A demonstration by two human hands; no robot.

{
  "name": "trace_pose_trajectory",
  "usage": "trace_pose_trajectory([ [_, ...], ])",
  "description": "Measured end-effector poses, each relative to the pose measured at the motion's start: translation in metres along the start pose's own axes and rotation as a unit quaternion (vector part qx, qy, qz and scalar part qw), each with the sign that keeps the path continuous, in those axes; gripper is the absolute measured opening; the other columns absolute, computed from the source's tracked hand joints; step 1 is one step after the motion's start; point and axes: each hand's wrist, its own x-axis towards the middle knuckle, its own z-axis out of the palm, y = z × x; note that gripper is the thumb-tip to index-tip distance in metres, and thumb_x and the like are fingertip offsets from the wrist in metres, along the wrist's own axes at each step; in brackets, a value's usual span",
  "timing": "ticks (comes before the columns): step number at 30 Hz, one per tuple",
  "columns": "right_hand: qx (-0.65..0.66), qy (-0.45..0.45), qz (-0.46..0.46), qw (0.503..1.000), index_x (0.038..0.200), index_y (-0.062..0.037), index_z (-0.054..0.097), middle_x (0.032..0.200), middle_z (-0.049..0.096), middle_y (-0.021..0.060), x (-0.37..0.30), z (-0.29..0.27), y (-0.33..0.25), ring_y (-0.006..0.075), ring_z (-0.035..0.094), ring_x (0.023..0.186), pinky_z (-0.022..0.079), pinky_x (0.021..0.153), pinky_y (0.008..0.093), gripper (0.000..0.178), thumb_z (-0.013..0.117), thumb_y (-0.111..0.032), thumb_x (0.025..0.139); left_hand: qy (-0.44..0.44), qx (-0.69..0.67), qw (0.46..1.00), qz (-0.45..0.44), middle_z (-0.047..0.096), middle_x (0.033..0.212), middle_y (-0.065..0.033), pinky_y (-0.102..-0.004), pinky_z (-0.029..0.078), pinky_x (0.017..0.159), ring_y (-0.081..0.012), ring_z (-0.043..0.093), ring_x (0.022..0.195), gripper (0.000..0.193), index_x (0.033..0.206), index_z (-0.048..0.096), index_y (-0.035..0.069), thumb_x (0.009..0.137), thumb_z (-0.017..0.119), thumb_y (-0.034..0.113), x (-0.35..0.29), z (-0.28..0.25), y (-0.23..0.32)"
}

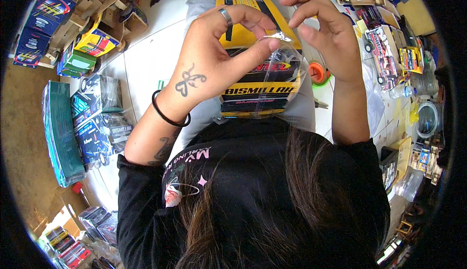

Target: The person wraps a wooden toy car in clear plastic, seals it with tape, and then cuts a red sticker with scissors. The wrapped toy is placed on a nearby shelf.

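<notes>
Nearest to me, the black shirt (272,186) carries pink lettering and a flower print. From its sleeves both forearms reach forward, the left slanting inward, the right steeper, with the hands raised. The left hand (214,50) shows me its back, thumb and index finger pinching the edge of the clear wrap (293,69). The right hand (327,37) is lifted just beside it, fingers curled, thumb and fingertips parted; I cannot tell whether it touches the wrap. Beneath both hands, over the grey trousers (200,1), I see the yellow-and-black box (253,91), the wrap covering its near part. Bold dark lettering runs along a yellow band, with red lettering beyond it and smaller pink lettering on the near side. Out to the right lie an orange roll (318,74) and, farther off, a lettered toy truck (382,55)
</notes>
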Motion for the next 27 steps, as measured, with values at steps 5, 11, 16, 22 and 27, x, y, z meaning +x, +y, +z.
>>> trace_pose_trajectory([
  [5,0.018,-0.056,-0.010,0.998,0.083,-0.0017,0.062,0.106,0.059,0.0097,-0.009,0.005,0.000,0.0212,0.056,0.101,0.041,0.089,0.0311,0.010,0.067,-0.008,0.078,-0.008,0.006,1.000,-0.005,0.066,0.079,-0.0089,-0.0307,0.046,0.074,-0.0216,0.063,0.077,0.015,0.082,0.065,0.003,0.078,0.071,0.016,0.002,0.000,0.000],
  [11,-0.046,-0.017,-0.022,0.999,0.082,-0.0027,0.061,0.102,0.060,0.0087,-0.009,0.011,-0.003,0.0206,0.057,0.098,0.042,0.086,0.0297,0.007,0.066,-0.007,0.079,-0.008,0.003,1.000,0.010,0.065,0.080,-0.0078,-0.0286,0.045,0.075,-0.0177,0.061,0.078,0.011,0.083,0.064,0.001,0.081,0.067,0.011,0.003,0.005,0.003],
  [16,-0.047,0.010,-0.015,0.999,0.080,-0.0036,0.061,0.101,0.060,0.0086,-0.010,0.015,-0.001,0.0212,0.058,0.096,0.042,0.085,0.0290,0.010,0.068,-0.010,0.078,-0.015,0.033,0.998,-0.043,0.065,0.084,-0.0055,-0.0248,0.043,0.082,-0.0105,0.058,0.084,0.012,0.094,0.063,0.000,0.085,0.064,0.008,0.005,0.006,0.004],
  [22,-0.096,-0.014,0.007,0.995,0.084,-0.0057,0.065,0.112,0.058,0.0101,-0.031,0.000,0.006,0.0251,0.052,0.111,0.037,0.096,0.0359,0.019,0.073,-0.018,0.071,-0.060,0.119,0.991,0.015,0.066,0.089,-0.0030,-0.0343,0.039,0.087,-0.0190,0.061,0.087,0.028,0.091,0.066,0.008,0.070,0.077,0.024,-0.015,-0.030,0.000],
  [27,-0.062,-0.013,0.063,0.996,0.082,-0.0057,0.066,0.121,0.054,0.0137,-0.062,0.009,0.023,0.0275,0.046,0.119,0.030,0.103,0.0398,0.015,0.071,-0.016,0.072,-0.068,0.219,0.973,0.026,0.065,0.096,0.0016,-0.0420,0.030,0.099,-0.0202,0.056,0.101,0.017,0.078,0.069,0.012,0.069,0.078,0.022,-0.051,-0.041,-0.026],
])
